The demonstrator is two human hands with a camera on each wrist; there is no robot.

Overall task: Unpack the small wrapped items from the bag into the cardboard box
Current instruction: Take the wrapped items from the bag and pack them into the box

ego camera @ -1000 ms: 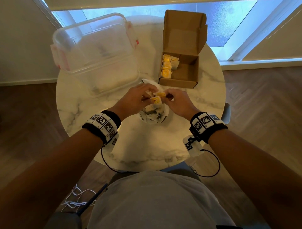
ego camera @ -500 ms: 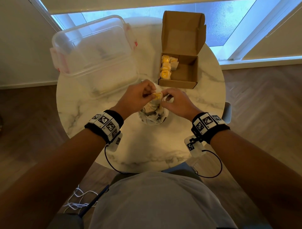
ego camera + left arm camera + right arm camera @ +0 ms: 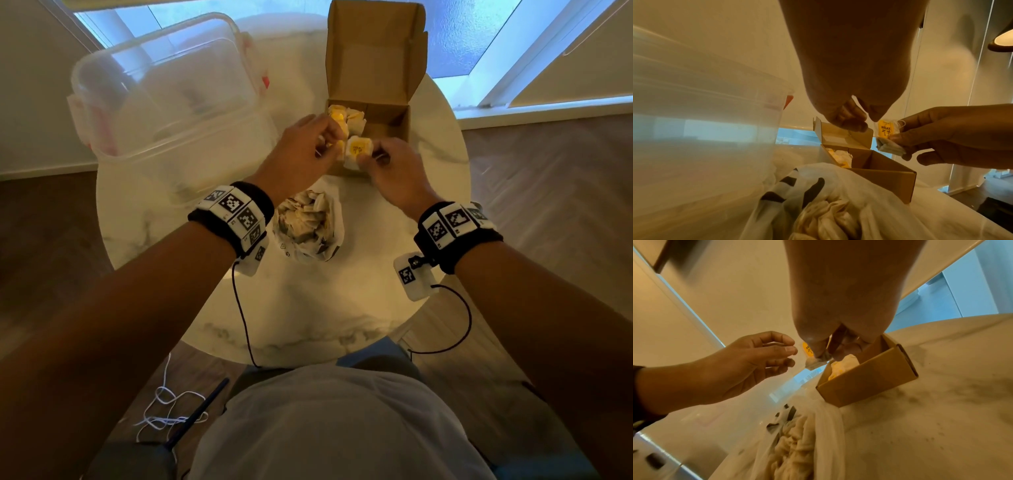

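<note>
Now both my hands are up at the cardboard box (image 3: pixel 371 113), whereas a second ago they were working over the bag (image 3: pixel 308 226) at mid-frame. My right hand (image 3: pixel 394 168) pinches one wrapped tea bag (image 3: pixel 358 149), yellow "RELAX" tag facing up, just above the box's near edge. My left hand (image 3: pixel 301 150) sits beside it with fingers loosely curled; the right wrist view shows them narrowly parted and holding nothing, though in the head view they hide the spot where they meet the box.

Judgement: the item has been lifted clear of the bag and carried over, so the step in hand is the release into the box. Several tea bags (image 3: pixel 342 118) already stand in a row in the left part of the box; the right part appears unfilled.

The bag lies open on the marble table (image 3: pixel 308 308), just below the box in frame, with many more tea bags inside, so the task is far from complete.

A clear plastic container (image 3: pixel 164 102) fills the upper left, beside the box. The upright box lid (image 3: pixel 375 51) stands behind the opening and does not block access. My left hand crowds the drop point.
</note>
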